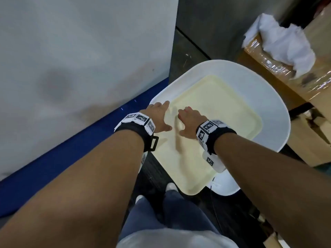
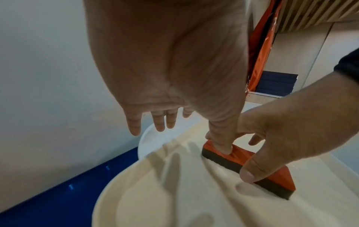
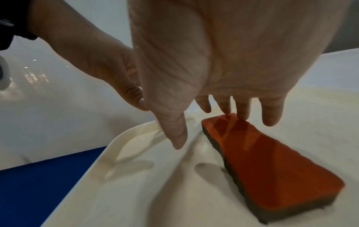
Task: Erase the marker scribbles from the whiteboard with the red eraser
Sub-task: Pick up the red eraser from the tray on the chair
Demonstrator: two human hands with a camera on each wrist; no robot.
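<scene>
Red eraser point(image 3: 268, 161): a flat block with a glossy red top and a dark felt layer beneath, lying felt-down on the cream tray point(image 2: 174, 192). Judged from its build, it is light and stiff in the plastic back and soft only in the felt; the shiny top looks slippery, so the long side edges offer the surer hold, thumb on one side and fingers on the other, leaving the felt free to meet the board.

Right hand point(image 3: 223, 61): poised directly over the eraser, fingers spread and straight. In the left wrist view its thumb comes down at the eraser's near long edge; in the right wrist view the fingertips point(image 3: 242, 112) reach the far end of the red top (whether they touch or hover just above cannot be told). No closed grip is visible.

Left hand point(image 1: 157, 115): just beside the right, fingers extended, holding nothing. In the left wrist view its thumb appears to press on the eraser's red top near the far end, though the right wrist view shows no such contact.

The tray sits on a white round-cornered table point(image 1: 259, 83). The whiteboard point(image 1: 80, 51), with grey smudges on it, stands to the left above a blue strip point(image 1: 71, 158); the eraser is well apart from it, so wiping is not yet begun.
</scene>
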